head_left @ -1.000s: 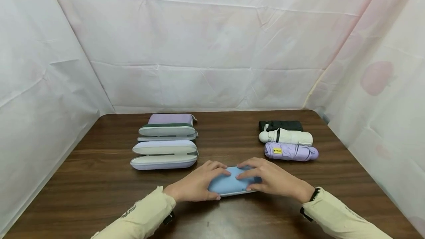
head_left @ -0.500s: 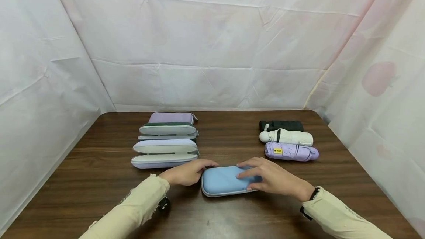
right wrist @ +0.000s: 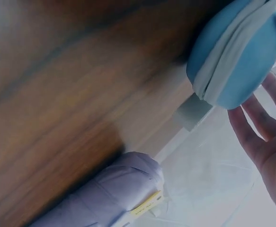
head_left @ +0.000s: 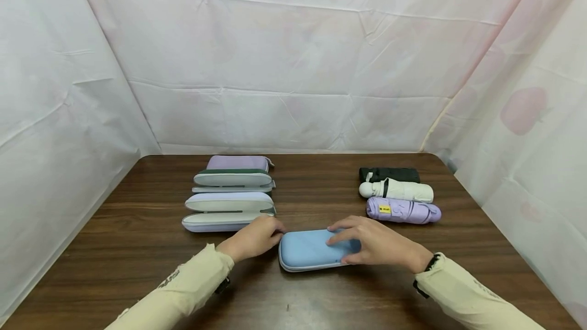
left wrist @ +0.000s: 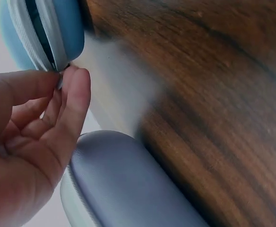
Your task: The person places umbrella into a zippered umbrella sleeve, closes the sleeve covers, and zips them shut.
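A light blue hard zip case (head_left: 304, 249) lies flat at the near middle of the table, lid down. At its left end my left hand (head_left: 257, 237) pinches the small zipper pull (left wrist: 60, 81) between thumb and fingers. A dark gap (left wrist: 42, 38) shows between the zipper tapes in the left wrist view. My right hand (head_left: 373, 241) holds the case's right end, fingers on top and thumb at the near side. In the right wrist view, several right-hand fingers (right wrist: 258, 113) reach along the case.
Left of centre lie an open lavender case (head_left: 229, 223), an open dark green case (head_left: 231, 181) and a purple case (head_left: 237, 162). At right lie black (head_left: 390, 174), white (head_left: 405, 190) and purple (head_left: 403, 210) folded umbrellas. Pale cloth (head_left: 284, 65) walls the table (head_left: 316, 299).
My left hand has left the top of the blue case, moved leftward to its end, and taken hold of the zipper pull. My right hand stays on the case.
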Demonstrator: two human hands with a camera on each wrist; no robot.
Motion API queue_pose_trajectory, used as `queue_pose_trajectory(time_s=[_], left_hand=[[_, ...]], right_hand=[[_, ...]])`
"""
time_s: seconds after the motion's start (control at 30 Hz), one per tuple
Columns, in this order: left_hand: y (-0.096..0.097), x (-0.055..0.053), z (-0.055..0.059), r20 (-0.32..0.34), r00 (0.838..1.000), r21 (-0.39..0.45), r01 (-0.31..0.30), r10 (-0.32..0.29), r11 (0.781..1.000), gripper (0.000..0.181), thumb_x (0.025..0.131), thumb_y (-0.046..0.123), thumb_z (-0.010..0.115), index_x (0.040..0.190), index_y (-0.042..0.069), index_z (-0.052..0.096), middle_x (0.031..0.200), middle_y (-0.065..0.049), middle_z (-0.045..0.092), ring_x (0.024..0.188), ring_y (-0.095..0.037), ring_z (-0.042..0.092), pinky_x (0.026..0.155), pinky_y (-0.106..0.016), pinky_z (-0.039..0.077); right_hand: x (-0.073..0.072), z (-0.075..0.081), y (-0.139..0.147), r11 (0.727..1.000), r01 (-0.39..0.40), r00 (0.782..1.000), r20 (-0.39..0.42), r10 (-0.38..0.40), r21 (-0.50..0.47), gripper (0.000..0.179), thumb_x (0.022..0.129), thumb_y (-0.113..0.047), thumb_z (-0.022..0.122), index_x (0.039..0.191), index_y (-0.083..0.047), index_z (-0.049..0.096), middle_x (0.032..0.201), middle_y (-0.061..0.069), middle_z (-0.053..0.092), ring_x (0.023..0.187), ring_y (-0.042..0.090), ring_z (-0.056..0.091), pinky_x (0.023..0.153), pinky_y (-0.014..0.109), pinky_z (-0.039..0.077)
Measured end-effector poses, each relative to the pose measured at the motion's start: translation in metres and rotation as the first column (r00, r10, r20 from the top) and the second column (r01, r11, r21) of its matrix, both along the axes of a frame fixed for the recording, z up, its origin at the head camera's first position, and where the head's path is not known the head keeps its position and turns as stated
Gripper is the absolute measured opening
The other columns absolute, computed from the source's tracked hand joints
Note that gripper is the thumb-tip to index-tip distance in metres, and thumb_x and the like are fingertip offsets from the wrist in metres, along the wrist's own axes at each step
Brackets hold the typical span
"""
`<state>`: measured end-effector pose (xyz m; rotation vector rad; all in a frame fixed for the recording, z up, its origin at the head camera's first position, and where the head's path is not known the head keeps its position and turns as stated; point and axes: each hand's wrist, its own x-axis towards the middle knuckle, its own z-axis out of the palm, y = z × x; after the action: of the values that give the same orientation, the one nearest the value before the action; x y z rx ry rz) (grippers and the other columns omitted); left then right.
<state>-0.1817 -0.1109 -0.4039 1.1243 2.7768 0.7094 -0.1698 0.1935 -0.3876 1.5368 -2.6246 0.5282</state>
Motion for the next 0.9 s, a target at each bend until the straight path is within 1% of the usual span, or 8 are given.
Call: queue_pose_trajectory(time_s=[0.13, 0.23, 0.3, 0.37, 0.5, 0.67, 0.8, 0.9], left_hand=[[0.002, 0.005, 0.001, -0.092, 0.995, -0.034, -0.034, 0.031, 0.999, 0.012, 0.088, 0.0, 0.062, 0.083, 0.003, 0.072, 0.077, -0.003, 0.068, 0.068, -0.007, 0.059, 0.062, -0.025, 0.049], [0.002, 0.007, 0.001, -0.186, 0.982, -0.069, -0.036, 0.023, 0.997, 0.019, 0.088, 0.0, 0.062, 0.07, 0.008, 0.063, 0.063, 0.002, 0.057, 0.057, -0.004, 0.045, 0.053, -0.023, 0.042], [0.002, 0.009, 0.0, -0.237, 0.971, -0.086, -0.039, 0.018, 0.996, 0.024, 0.087, 0.0, 0.062, 0.066, 0.011, 0.057, 0.059, 0.004, 0.05, 0.055, -0.005, 0.041, 0.051, -0.023, 0.039], [0.002, 0.01, -0.001, -0.275, 0.961, -0.1, -0.044, 0.015, 0.994, 0.025, 0.087, 0.001, 0.062, 0.065, 0.012, 0.053, 0.058, 0.003, 0.048, 0.055, -0.007, 0.042, 0.05, -0.025, 0.039], [-0.001, 0.014, -0.003, -0.334, 0.943, -0.099, -0.047, 0.011, 0.994, 0.019, 0.087, 0.003, 0.065, 0.07, 0.009, 0.058, 0.064, 0.0, 0.055, 0.059, -0.013, 0.055, 0.054, -0.029, 0.047], [-0.006, 0.02, -0.005, -0.375, 0.927, -0.109, -0.051, 0.006, 0.993, 0.017, 0.086, 0.006, 0.066, 0.071, 0.008, 0.059, 0.067, -0.001, 0.055, 0.063, -0.018, 0.059, 0.057, -0.032, 0.048], [-0.01, 0.024, -0.006, -0.38, 0.925, -0.109, -0.049, 0.004, 0.993, 0.017, 0.086, 0.006, 0.066, 0.071, 0.008, 0.058, 0.066, -0.001, 0.053, 0.062, -0.017, 0.057, 0.056, -0.031, 0.047], [-0.011, 0.025, -0.006, -0.375, 0.927, -0.102, -0.043, 0.001, 0.994, 0.017, 0.086, 0.005, 0.066, 0.071, 0.008, 0.058, 0.065, -0.001, 0.053, 0.062, -0.016, 0.056, 0.056, -0.031, 0.047]], right_hand=[[-0.004, 0.0, -0.004, 1.0, -0.019, 1.0, -0.018, 0.019, -0.004, 0.039, 0.076, -0.037, 0.081, 0.11, -0.024, 0.068, 0.122, 0.002, 0.06, 0.111, 0.019, 0.056, 0.088, 0.036, 0.048], [-0.005, 0.0, -0.005, 0.999, -0.039, 0.998, -0.043, 0.04, 0.003, 0.041, 0.077, -0.037, 0.08, 0.112, -0.023, 0.066, 0.122, 0.006, 0.061, 0.111, 0.022, 0.057, 0.087, 0.039, 0.048], [-0.005, 0.0, -0.005, 0.999, -0.047, 0.997, -0.059, 0.048, 0.016, 0.043, 0.078, -0.037, 0.079, 0.116, -0.022, 0.066, 0.123, 0.007, 0.062, 0.111, 0.024, 0.057, 0.087, 0.04, 0.048], [-0.005, 0.0, -0.005, 0.998, -0.047, 0.997, -0.066, 0.049, 0.032, 0.045, 0.079, -0.038, 0.078, 0.12, -0.022, 0.067, 0.124, 0.007, 0.061, 0.112, 0.026, 0.057, 0.087, 0.042, 0.048], [-0.004, 0.001, -0.005, 0.998, -0.03, 0.998, -0.056, 0.033, 0.048, 0.045, 0.08, -0.039, 0.076, 0.121, -0.024, 0.067, 0.125, 0.006, 0.061, 0.113, 0.027, 0.056, 0.088, 0.044, 0.048], [-0.001, 0.002, -0.005, 0.999, 0.0, 0.999, -0.037, 0.001, 0.045, 0.044, 0.08, -0.04, 0.076, 0.121, -0.025, 0.068, 0.124, 0.007, 0.061, 0.113, 0.029, 0.056, 0.087, 0.046, 0.047], [0.001, 0.001, -0.006, 0.999, 0.026, 0.999, -0.029, -0.025, 0.036, 0.045, 0.08, -0.04, 0.076, 0.121, -0.026, 0.068, 0.124, 0.006, 0.062, 0.112, 0.029, 0.057, 0.088, 0.047, 0.047], [0.003, 0.0, -0.007, 0.999, 0.046, 0.998, -0.035, -0.045, 0.028, 0.045, 0.079, -0.04, 0.077, 0.121, -0.026, 0.068, 0.123, 0.006, 0.062, 0.109, 0.026, 0.057, 0.085, 0.043, 0.049]])
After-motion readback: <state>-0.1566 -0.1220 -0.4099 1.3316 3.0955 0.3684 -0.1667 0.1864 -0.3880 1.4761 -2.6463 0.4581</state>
